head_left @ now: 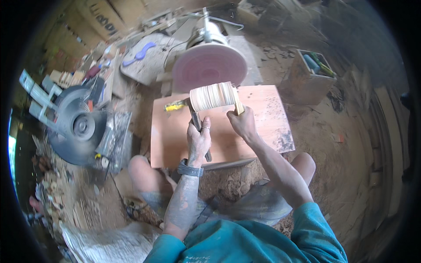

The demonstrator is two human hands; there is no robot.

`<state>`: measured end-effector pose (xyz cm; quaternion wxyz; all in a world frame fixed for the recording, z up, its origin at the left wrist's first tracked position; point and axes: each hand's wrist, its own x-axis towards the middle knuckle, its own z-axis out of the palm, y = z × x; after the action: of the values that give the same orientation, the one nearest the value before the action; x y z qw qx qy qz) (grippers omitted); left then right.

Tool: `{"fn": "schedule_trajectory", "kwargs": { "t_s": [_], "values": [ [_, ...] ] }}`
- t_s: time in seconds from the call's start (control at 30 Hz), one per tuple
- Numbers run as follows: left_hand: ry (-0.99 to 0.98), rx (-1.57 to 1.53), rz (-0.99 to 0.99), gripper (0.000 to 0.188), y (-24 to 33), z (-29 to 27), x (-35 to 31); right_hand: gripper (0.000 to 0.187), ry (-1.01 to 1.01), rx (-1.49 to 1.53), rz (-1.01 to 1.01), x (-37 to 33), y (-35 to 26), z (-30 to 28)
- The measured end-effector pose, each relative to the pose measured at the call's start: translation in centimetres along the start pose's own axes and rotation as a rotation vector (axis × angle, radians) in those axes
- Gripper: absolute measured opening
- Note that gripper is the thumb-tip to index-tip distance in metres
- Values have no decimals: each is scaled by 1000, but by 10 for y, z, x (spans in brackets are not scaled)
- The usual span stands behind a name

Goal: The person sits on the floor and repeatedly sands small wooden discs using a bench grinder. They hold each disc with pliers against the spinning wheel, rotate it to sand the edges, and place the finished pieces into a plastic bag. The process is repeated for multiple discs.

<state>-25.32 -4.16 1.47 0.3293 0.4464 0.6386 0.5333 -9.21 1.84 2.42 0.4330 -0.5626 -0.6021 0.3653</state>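
Note:
Above the wooden board (175,140), a pale cylinder of thin wooden layers (213,96) is held level between my two hands. My left hand (199,139), wearing a dark wristwatch, is closed around a dark bar (195,117) that stands against the cylinder's left end. A yellow piece (175,105) juts left from the bar's upper end; I cannot tell whether they are joined. At the other end, my right hand (244,123) grips a pale wooden stick (238,105) that touches the cylinder. The far side of the cylinder is hidden.
Just beyond the board stands a large reddish sanding disc (209,68). A round dark machine (81,125) is on the left. Purple curved piece (139,54) lies on a panel at far left. A wooden box (311,72) stands at the right, and wood scraps litter the floor.

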Motion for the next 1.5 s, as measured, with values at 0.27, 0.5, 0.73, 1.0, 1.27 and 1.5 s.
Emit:
{"fn": "schedule_trajectory", "kwargs": {
  "t_s": [0.27,0.5,0.73,1.0,1.27,1.5],
  "values": [
    [82,160,114,41,9,-77,-33,14,-103,190,131,-56,-37,57],
    [-13,-172,-27,29,-1,-80,-39,11,-100,274,50,-63,-21,64],
    [-305,-377,-149,34,1,19,22,25,54,74,193,15,24,-3],
    [-221,-292,-200,41,-13,84,62,27,107,-284,7,79,53,-32],
    [-210,-306,-286,42,-11,86,63,26,143,-438,-1,87,58,-29],
    [-225,-197,-308,46,0,82,57,28,48,-457,67,81,50,-37]
  ]
}}
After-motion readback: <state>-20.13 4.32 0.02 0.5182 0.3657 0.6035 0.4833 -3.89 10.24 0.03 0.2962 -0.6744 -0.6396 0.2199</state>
